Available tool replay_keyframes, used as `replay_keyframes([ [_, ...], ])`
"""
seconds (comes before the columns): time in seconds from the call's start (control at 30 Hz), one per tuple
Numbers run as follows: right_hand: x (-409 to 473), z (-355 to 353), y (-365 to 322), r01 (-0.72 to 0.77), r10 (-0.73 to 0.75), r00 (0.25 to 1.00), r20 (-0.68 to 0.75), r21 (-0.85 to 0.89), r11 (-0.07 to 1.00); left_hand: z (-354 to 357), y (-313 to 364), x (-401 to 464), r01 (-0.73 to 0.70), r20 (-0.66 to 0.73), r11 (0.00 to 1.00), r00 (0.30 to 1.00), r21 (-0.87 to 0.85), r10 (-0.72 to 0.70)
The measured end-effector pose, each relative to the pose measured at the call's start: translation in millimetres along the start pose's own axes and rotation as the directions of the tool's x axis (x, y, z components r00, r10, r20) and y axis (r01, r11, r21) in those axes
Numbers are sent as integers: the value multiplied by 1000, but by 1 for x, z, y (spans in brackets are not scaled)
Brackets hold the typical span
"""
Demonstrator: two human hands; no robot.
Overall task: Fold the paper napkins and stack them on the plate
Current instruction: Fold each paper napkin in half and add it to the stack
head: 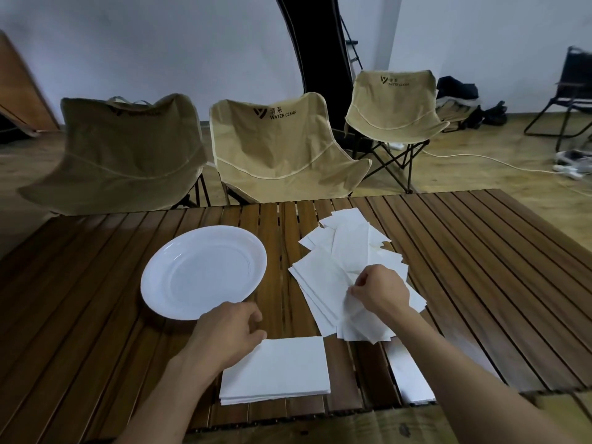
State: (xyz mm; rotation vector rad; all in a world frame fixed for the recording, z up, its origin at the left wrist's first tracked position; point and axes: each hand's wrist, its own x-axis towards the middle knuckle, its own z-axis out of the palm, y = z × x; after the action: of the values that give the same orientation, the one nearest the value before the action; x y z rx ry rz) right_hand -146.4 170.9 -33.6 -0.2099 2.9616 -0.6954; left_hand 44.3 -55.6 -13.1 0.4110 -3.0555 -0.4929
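We see a slatted wooden table (480, 283) filling the lower half of the frame, with three tan folding chairs (282, 149) standing behind it in the upper half. A white plate (153, 283) sits left of centre on the table, bare inside. To its right, in the middle of the frame, lies a loose, fanned heap of unfolded paper napkins (346, 251). Our right hand (381, 291) rests on the lower part of that heap, its fingers curled and pinching the top napkin, which puckers under the fingertips. Lower down, just left of centre, a folded napkin stack (278, 370) lies flat on the table, well short of the plate. Our left hand (229, 334) hovers at the upper left corner of this stack, fingers loosely bent and slightly apart; whether they touch the paper we cannot tell, and they grip nothing that we can see. Another white sheet (410, 376) lies at the lower right, partly hidden under the right forearm.
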Motion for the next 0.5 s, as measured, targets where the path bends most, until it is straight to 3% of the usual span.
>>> replay_keyframes([
  [0.1,5,-5,-2,70,-72,997,35,72,995,-1,-1,2,10,-4,1000,1000,-1,-10],
  [0.2,12,-14,-6,107,-90,994,-67,311,944,0,0,3,9,-19,1000,1000,-3,-9],
  [0.27,18,-18,-6,52,14,990,-143,449,892,0,3,4,11,-19,1000,1000,-14,-12],
  [0.37,26,-12,-2,-101,192,975,-108,556,825,1,6,8,13,-21,999,1000,-34,-14],
  [0.5,35,-1,4,-220,293,955,-50,542,811,2,8,10,20,-5,999,1000,-44,-20],
])
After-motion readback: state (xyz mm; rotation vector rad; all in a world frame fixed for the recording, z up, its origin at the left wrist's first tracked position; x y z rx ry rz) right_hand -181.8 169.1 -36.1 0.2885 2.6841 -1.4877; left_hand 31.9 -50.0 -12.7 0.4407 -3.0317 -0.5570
